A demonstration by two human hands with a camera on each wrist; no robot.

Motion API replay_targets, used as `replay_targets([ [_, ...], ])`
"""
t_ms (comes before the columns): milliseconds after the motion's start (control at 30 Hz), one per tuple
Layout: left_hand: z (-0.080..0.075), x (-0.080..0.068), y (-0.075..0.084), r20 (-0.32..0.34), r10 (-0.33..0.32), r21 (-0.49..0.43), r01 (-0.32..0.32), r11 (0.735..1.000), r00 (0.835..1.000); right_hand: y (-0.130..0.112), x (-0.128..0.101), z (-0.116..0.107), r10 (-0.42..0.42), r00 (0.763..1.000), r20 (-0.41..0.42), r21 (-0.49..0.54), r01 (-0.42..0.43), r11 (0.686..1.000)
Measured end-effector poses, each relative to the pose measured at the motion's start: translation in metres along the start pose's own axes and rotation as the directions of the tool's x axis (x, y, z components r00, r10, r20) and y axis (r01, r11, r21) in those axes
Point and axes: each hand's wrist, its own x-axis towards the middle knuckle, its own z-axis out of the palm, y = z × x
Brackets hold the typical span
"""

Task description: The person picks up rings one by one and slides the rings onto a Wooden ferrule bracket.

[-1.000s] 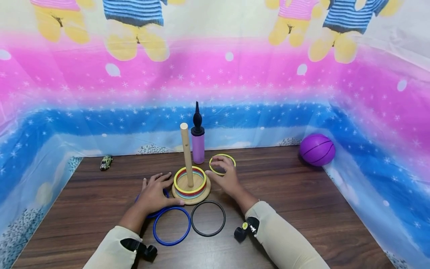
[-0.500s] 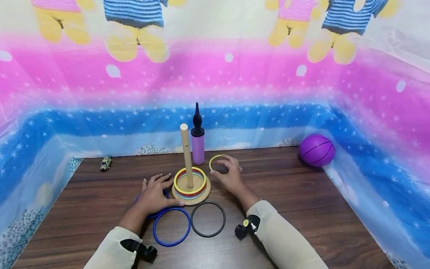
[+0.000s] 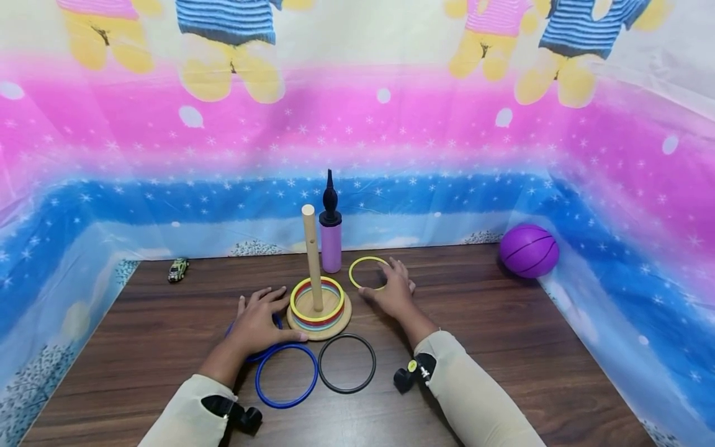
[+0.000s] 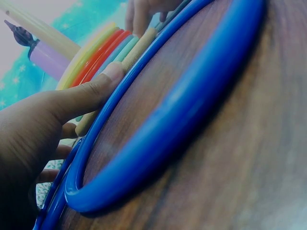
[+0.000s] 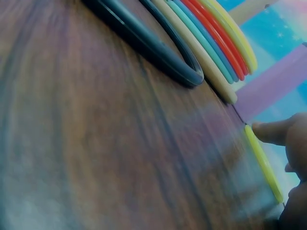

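I take the wooden peg stand (image 3: 319, 310) as my landmark — it sits mid-tabletop (image 3: 503, 347) with a stack of coloured rings already around its base. Just right of it and slightly behind, the yellow ring (image 3: 366, 273) lies flat, and my right hand (image 3: 393, 293) rests on its near-right edge, fingers (image 5: 271, 132) loosely curved with one tip touching the rim; I cannot tell whether it is truly pinched. My left hand (image 3: 258, 324) lies flat to the left of the stand, fingers straight, covering one blue ring, its thumb against the base; a second blue ring (image 3: 287, 375) and a black ring (image 3: 347, 363) lie in front of the stand.

The risks as I judge them: the thin ring may slip from such a shallow touch, and a careless lift could knock the purple pump (image 3: 331, 239) standing just behind the stand — or catch the peg's tip and tilt it.
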Motion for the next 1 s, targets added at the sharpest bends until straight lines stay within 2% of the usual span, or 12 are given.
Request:
replay_targets([
  [133,-0.0005,-0.0001,0.0004,0.008,-0.002,0.006,0.002,1.0,1.0,0.0006,-0.0001,-0.0007,0.01,0.999,0.049,-0.059,-0.007,0.998],
  [400,0.0005,0.0002,-0.0011,0.005,-0.003,0.002,0.003,1.0,1.0,0.0022,0.0026,-0.0013,0.018,0.996,0.089,-0.116,-0.008,0.993],
  [600,0.0035,0.001,-0.0018,0.001,-0.002,-0.002,0.002,1.0,1.0,0.0024,0.0043,-0.0025,0.024,0.995,0.1,-0.146,-0.009,0.989],
  [1000,0.0031,0.0011,-0.0035,-0.006,0.006,0.006,-0.006,1.0,1.0,-0.0001,0.0018,-0.0033,0.025,0.995,0.092,-0.146,-0.012,0.989],
])
